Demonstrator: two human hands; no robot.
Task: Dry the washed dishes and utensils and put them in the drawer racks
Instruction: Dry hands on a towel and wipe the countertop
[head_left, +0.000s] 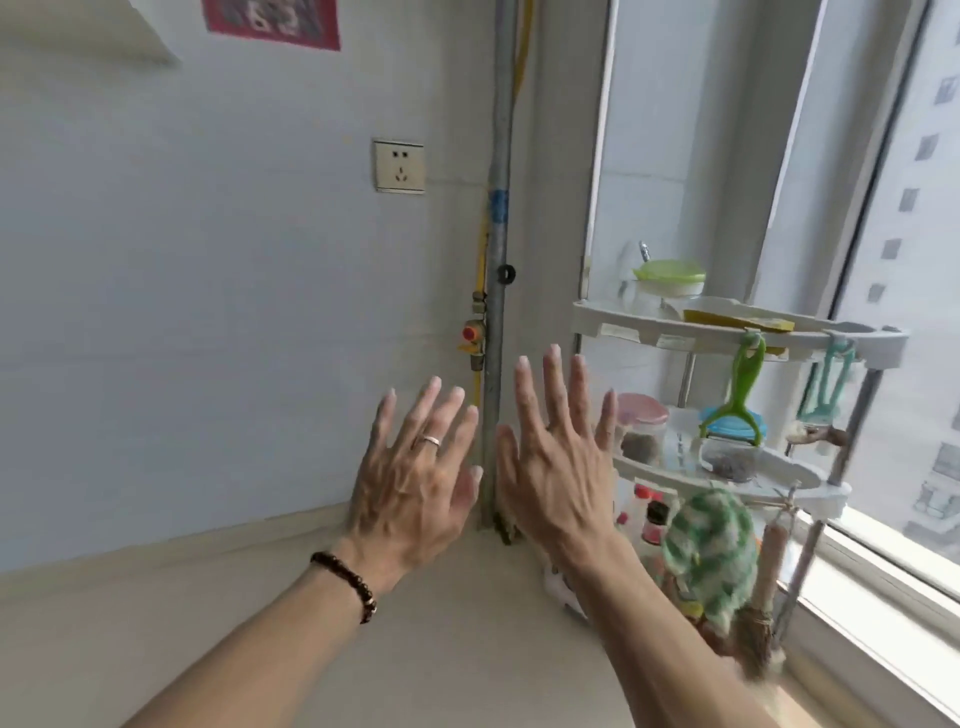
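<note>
I saw both hands raised over the counter (441, 649), backs toward me, fingers spread straight: the left hand (410, 483) and right hand (556, 467) each had an empty grip. No dishes or utensils showed; a corner rack (727, 325) of jars stood just right of the hands.

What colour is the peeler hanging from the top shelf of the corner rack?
Bright green, the peeler hangs from the rack's top shelf; the head view shows it.
</note>
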